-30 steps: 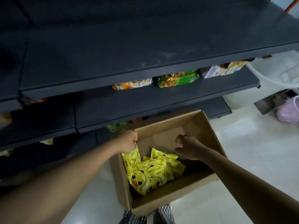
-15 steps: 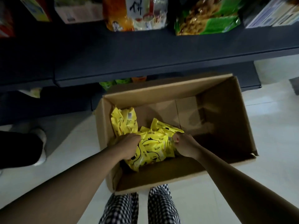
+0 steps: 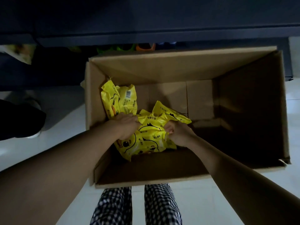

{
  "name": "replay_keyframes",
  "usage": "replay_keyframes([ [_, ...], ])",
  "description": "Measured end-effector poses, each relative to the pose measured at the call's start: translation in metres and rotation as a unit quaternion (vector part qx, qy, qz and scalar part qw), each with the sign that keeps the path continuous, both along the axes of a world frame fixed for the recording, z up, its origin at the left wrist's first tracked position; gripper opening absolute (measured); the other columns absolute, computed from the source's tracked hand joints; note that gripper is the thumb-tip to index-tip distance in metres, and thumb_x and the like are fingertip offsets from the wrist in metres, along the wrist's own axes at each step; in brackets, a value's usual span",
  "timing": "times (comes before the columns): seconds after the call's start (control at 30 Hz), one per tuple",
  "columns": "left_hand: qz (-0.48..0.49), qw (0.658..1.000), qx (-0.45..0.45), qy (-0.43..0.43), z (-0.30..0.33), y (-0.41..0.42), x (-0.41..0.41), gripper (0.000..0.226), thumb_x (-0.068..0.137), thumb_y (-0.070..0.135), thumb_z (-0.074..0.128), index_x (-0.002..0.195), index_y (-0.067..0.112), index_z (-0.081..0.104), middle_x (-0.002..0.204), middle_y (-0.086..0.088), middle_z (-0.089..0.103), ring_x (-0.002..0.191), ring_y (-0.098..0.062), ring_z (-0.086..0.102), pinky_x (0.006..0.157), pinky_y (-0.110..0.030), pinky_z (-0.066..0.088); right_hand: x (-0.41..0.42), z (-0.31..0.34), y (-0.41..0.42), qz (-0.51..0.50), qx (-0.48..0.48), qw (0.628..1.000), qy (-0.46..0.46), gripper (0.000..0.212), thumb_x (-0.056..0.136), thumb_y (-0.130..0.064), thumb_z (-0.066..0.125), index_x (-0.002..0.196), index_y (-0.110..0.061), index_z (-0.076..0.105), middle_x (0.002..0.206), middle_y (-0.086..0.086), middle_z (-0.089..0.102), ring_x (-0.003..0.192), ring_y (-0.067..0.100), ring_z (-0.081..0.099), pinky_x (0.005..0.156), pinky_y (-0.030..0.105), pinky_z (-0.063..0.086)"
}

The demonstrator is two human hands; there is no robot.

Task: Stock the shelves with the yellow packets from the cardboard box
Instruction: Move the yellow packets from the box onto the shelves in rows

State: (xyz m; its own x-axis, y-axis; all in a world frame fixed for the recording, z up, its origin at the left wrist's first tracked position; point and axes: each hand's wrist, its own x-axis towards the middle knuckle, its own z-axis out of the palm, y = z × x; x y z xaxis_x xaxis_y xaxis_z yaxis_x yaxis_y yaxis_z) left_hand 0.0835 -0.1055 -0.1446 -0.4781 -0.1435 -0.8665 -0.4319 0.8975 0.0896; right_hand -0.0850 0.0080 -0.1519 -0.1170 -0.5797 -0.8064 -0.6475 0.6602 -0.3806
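Yellow packets [image 3: 151,137] with a duck print lie heaped in the left half of the open cardboard box [image 3: 170,69], which stands on the pale tiled floor [image 3: 65,114]. I have both hands down inside the box. My left hand [image 3: 125,125] lies on the left side of the heap, fingers curled over a packet, though I cannot tell whether it truly grips. My right hand [image 3: 177,133] is clamped on the right edge of the top packet, pinching its plastic. One upright packet [image 3: 118,99] leans against the box's left wall, just behind my left hand, with a barcode showing near its top.

The right half of the box is bare cardboard, deep in shadow, so there is open room there. The near wall of the box sits under my forearms, and my checked trousers [image 3: 138,205] show just below it. The dark shelf [image 3: 146,34] edge runs across just beyond the far wall, with green and orange goods [image 3: 129,47] tucked beneath it.
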Motion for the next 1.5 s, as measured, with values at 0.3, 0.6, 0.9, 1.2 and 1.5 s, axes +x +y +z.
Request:
replay_keyframes([
  [0.3, -0.023, 0.999, 0.036, 0.019, 0.008, -0.015, -0.009, 0.027, 0.079, -0.006, 0.054, 0.09, 0.017, 0.06, 0.079, 0.005, 0.048, 0.099, -0.023, 0.055, 0.091, -0.035, 0.043, 0.021, -0.02, 0.007, 0.035, -0.013, 0.999, 0.027, 0.044, 0.085, -0.012, 0.065, 0.126, -0.022, 0.054, 0.12, 0.009, 0.061, 0.107, 0.024, 0.059, 0.077, 0.026, 0.047],
  [0.6, 0.167, 0.979, 0.025, 0.112, 0.022, -0.029, -0.016, 0.024, 0.088, 0.007, 0.053, 0.085, 0.024, 0.036, 0.085, 0.0, 0.044, 0.091, -0.028, 0.055, 0.067, -0.031, 0.039, -0.015, -0.014, 0.009, 0.063, -0.042, 0.992, 0.098, 0.017, 0.085, -0.007, 0.055, 0.092, -0.013, 0.07, 0.104, 0.01, 0.068, 0.1, 0.028, 0.063, 0.085, 0.035, 0.053],
  [0.9, 0.27, 0.952, -0.007, 0.144, 0.011, -0.017, -0.029, 0.03, 0.094, 0.01, 0.052, 0.121, 0.021, 0.043, 0.102, -0.01, 0.059, 0.079, -0.023, 0.049, 0.061, -0.029, 0.033, -0.066, -0.016, 0.025, 0.023, -0.01, 0.996, 0.081, 0.042, 0.079, -0.018, 0.069, 0.119, -0.015, 0.055, 0.125, 0.007, 0.057, 0.117, 0.025, 0.052, 0.093, 0.026, 0.039],
  [1.2, 0.403, 0.907, 0.031, 0.121, -0.012, -0.025, -0.028, 0.034, 0.097, 0.019, 0.051, 0.127, 0.005, 0.055, 0.132, -0.016, 0.054, 0.123, -0.032, 0.048, 0.097, -0.032, 0.039, -0.045, -0.034, 0.013, 0.174, 0.001, 0.982, 0.07, 0.026, 0.079, -0.039, 0.069, 0.098, -0.025, 0.057, 0.113, 0.003, 0.049, 0.112, 0.02, 0.044, 0.088, 0.028, 0.037],
  [1.5, 0.443, 0.879, 0.011, 0.175, 0.007, -0.017, -0.024, 0.009, 0.094, 0.014, 0.054, 0.089, 0.007, 0.056, 0.099, -0.018, 0.062, 0.095, -0.029, 0.059, 0.076, -0.033, 0.044, -0.052, -0.012, 0.023, 0.032, -0.042, 0.999, 0.004, 0.032, 0.085, -0.018, 0.065, 0.117, -0.017, 0.063, 0.11, 0.008, 0.064, 0.101, 0.023, 0.06, 0.086, 0.028, 0.044],
])
